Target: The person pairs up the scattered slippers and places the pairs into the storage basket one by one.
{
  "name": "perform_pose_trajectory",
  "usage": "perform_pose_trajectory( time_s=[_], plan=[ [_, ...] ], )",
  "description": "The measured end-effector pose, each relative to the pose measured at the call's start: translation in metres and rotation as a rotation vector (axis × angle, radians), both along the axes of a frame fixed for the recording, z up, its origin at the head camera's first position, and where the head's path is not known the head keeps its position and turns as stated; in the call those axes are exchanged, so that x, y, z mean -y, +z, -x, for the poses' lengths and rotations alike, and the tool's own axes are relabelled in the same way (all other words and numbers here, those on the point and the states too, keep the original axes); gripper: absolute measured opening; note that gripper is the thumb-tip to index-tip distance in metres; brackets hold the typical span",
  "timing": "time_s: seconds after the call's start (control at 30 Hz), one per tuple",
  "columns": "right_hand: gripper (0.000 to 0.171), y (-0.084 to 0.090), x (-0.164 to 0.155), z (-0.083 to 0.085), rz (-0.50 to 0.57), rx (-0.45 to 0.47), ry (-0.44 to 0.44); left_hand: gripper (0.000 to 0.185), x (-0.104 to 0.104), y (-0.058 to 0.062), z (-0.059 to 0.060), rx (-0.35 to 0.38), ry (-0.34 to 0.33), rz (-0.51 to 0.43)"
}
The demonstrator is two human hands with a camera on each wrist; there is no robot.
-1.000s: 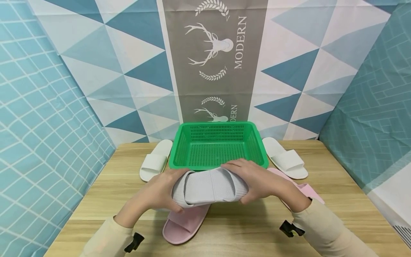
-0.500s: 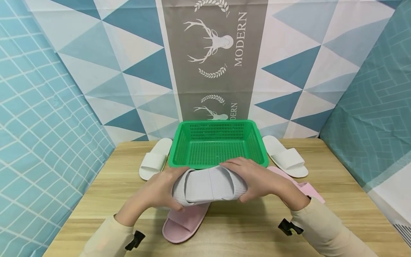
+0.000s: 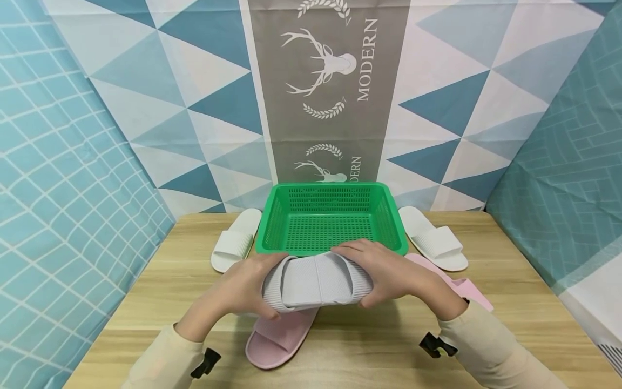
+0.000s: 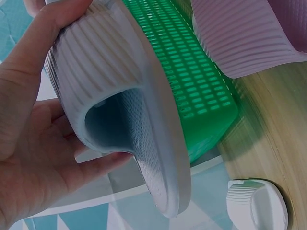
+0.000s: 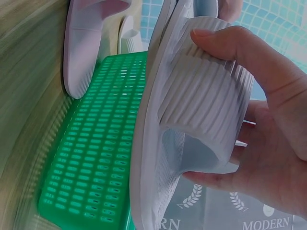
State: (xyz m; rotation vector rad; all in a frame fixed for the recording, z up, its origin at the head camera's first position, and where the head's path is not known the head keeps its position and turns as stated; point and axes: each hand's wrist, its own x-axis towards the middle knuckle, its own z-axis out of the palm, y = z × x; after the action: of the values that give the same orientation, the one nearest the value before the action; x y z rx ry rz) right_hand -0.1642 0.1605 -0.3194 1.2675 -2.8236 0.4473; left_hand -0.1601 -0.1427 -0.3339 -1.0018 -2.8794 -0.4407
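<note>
Two pale grey slippers with ribbed straps are held up side by side over the table in the head view, their inner edges meeting. My left hand [image 3: 250,286] grips the left grey slipper [image 3: 300,281] by its strap. In the left wrist view, the thumb lies across the ribbed strap [image 4: 98,57] and the fingers are beneath. The right grey slipper [image 3: 336,278] is gripped by its strap in my right hand [image 3: 389,273]. The right wrist view shows the thumb over that strap [image 5: 201,91]. Partly hidden below the pair lies a pink slipper [image 3: 279,340].
A green perforated basket [image 3: 264,229] stands behind the hands against the patterned cloth. One white slipper [image 3: 233,243] lies to its left and another white slipper [image 3: 434,240] to its right. A second pink slipper [image 3: 466,286] is partly hidden by the right forearm.
</note>
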Motion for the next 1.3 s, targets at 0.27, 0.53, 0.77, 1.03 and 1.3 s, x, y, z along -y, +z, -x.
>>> perform_pose_trajectory(
  time_s=[0.27,0.53,0.77,1.03,1.3],
  plan=[
    [0.099,-0.0016,-0.0017,0.0019,0.003,-0.007,0.005,0.107,-0.002,0.0017,0.0012,-0.005,-0.005,0.01],
    [0.097,-0.0008,-0.0014,0.0043,0.001,-0.007,0.01,0.109,-0.0036,0.0043,0.0027,-0.008,-0.007,0.025],
    [0.098,-0.0005,0.0004,0.0048,0.004,-0.002,0.017,0.108,-0.0044,0.0053,0.0026,-0.015,-0.011,0.024],
    [0.097,0.0016,0.0024,0.004,0.003,-0.011,0.026,0.107,-0.0066,0.0056,0.002,-0.01,-0.02,0.014],
    [0.097,0.0038,0.0041,0.0013,0.004,-0.026,0.041,0.107,-0.0067,0.0055,-0.0007,-0.004,-0.026,0.004]
  ],
)
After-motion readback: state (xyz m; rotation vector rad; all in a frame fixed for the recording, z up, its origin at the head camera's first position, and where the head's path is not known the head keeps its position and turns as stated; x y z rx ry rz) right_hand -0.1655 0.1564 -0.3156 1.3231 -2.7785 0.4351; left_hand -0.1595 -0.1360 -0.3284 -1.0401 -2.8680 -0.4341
